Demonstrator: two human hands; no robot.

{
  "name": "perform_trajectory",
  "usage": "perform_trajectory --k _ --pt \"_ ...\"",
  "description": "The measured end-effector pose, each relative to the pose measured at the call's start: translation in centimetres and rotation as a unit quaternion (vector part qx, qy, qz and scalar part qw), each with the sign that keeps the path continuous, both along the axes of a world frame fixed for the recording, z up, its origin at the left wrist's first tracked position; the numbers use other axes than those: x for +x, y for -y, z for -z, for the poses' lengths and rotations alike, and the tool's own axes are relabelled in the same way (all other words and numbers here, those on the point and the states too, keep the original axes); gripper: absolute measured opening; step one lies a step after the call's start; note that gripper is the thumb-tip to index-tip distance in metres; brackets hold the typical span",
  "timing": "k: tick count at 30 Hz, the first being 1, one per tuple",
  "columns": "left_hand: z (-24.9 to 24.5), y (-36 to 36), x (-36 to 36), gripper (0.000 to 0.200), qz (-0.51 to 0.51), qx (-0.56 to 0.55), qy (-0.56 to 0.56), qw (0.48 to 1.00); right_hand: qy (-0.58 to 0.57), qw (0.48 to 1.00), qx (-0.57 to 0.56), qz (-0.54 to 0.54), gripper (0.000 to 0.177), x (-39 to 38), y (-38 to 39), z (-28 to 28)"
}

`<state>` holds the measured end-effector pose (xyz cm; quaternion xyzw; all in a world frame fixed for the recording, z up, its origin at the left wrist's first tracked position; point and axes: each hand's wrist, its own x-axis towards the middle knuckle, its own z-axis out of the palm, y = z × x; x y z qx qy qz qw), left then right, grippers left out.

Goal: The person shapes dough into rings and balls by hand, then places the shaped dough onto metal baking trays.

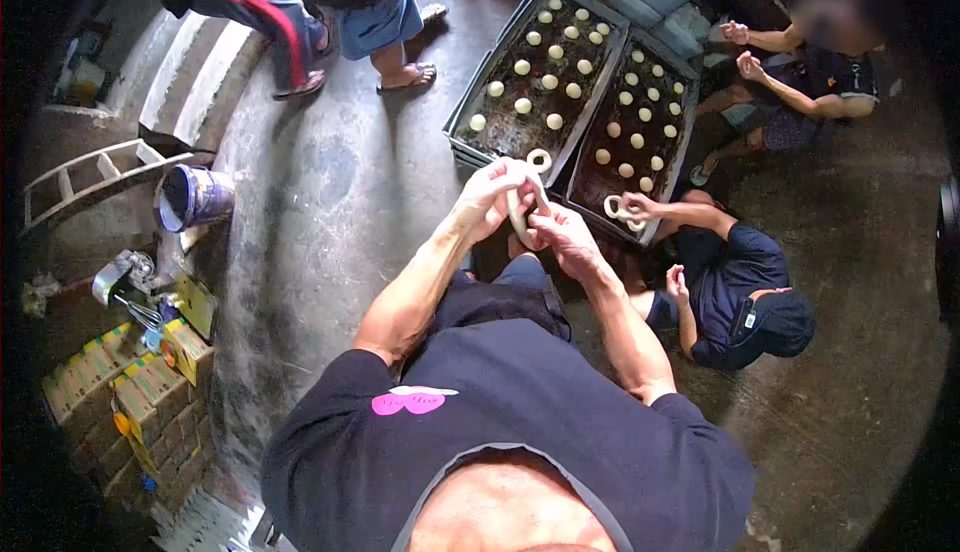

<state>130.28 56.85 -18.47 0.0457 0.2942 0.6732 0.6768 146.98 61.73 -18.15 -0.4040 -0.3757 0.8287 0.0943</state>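
Note:
In front of my chest I hold a pale, stretched loop of dough [519,218] between both hands. My left hand [486,196] is closed on its upper left side. My right hand [568,239] pinches it at the lower right; my fingers partly hide its shape. Just beyond my fingertips, a small dough ring [539,160] lies at the near end of the left tray [510,139]. Rows of round dough balls [522,105] sit on that dark, oily tray. More dough balls [638,140] are on the right tray [588,184] beside it.
A co-worker in a cap [782,327] crouches at my right, one hand [640,207] over dough rings [612,206]. Another person [835,77] sits beyond the trays. Two people stand at upper left. A bucket [196,198], whisk [138,312] and stacked cartons [150,392] are at left.

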Motion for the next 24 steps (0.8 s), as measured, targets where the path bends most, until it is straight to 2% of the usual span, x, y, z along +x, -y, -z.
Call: perform_trajectory --k 1,2,4,5,6,8,9,10,12,13,14,15,16,18,19,20,22,24 --pt "1.5 0.2 -1.2 0.017 0.143 0.043 -0.009 0.989 0.043 0.998 0.051 -0.004 0.016 -0.1 -1.1 -0.8" --pt "0.9 0.4 -0.7 0.017 0.227 -0.112 -0.088 0.963 0.045 0.992 0.086 0.079 0.013 -0.6 -2.4 -2.0" --pt "2.2 0.1 2.0 0.019 0.211 0.032 -0.180 0.960 -0.055 0.990 0.030 0.125 0.014 0.2 -4.1 0.2" --pt "1.5 -0.5 0.4 0.017 0.261 -0.047 -0.096 0.959 -0.045 0.995 0.034 0.078 0.013 0.1 -4.0 0.5" --pt "2.6 -1.4 0.4 0.012 0.092 -0.043 -0.085 0.991 0.018 0.998 0.063 -0.004 0.014 0.4 -3.9 1.1" --pt "6.9 -1.9 -1.4 0.011 -0.015 -0.038 -0.034 0.999 0.087 0.985 0.044 -0.143 0.015 0.9 -5.7 2.1" --pt "10.8 -1.1 -1.8 0.015 0.000 0.013 0.026 1.000 0.111 0.984 0.064 -0.121 0.015 0.8 -7.1 3.1" --pt "12.2 -0.9 -1.3 0.015 -0.005 0.005 0.030 1.000 0.130 0.984 0.066 -0.101 0.014 0.3 -8.6 4.7" --pt "14.3 -0.3 0.2 0.025 -0.038 -0.181 0.002 0.983 0.105 0.982 0.089 -0.131 0.015 -1.4 -11.0 9.2" --pt "15.9 -0.2 0.8 0.041 -0.025 -0.262 -0.075 0.962 0.154 0.960 0.167 -0.163 0.014 -2.4 -11.7 12.5" --pt "18.4 1.1 1.6 0.048 -0.013 -0.333 -0.179 0.926 0.199 0.929 0.245 -0.195 0.014 -3.4 -12.2 16.2" --pt "21.9 4.1 2.3 0.046 -0.018 -0.354 -0.153 0.923 0.224 0.860 0.404 -0.217 0.014 -4.4 -12.7 19.8" --pt "24.9 7.5 2.0 0.044 -0.022 -0.385 -0.124 0.914 0.240 0.770 0.543 -0.235 0.015 -5.7 -13.0 24.9" --pt "24.0 11.3 2.0 0.043 -0.064 -0.443 -0.109 0.888 0.215 0.719 0.636 -0.179 0.016 -6.3 -14.1 33.4" --pt "23.5 13.7 2.3 0.043 -0.072 -0.485 -0.121 0.863 0.288 0.802 0.495 -0.170 0.022 -7.9 -14.6 34.1" --pt "23.1 15.9 2.5 0.043 -0.080 -0.526 -0.133 0.836 0.330 0.881 0.319 -0.114 0.032 -9.0 -15.1 37.7" --pt "23.3 21.7 3.9 0.043 -0.074 -0.581 -0.147 0.797 0.277 0.939 0.198 -0.048 0.041 -11.5 -16.5 37.4" --pt "23.8 26.5 6.0 0.042 -0.083 -0.655 -0.110 0.743 0.258 0.940 0.221 -0.031 0.044 -11.9 -17.3 42.4"
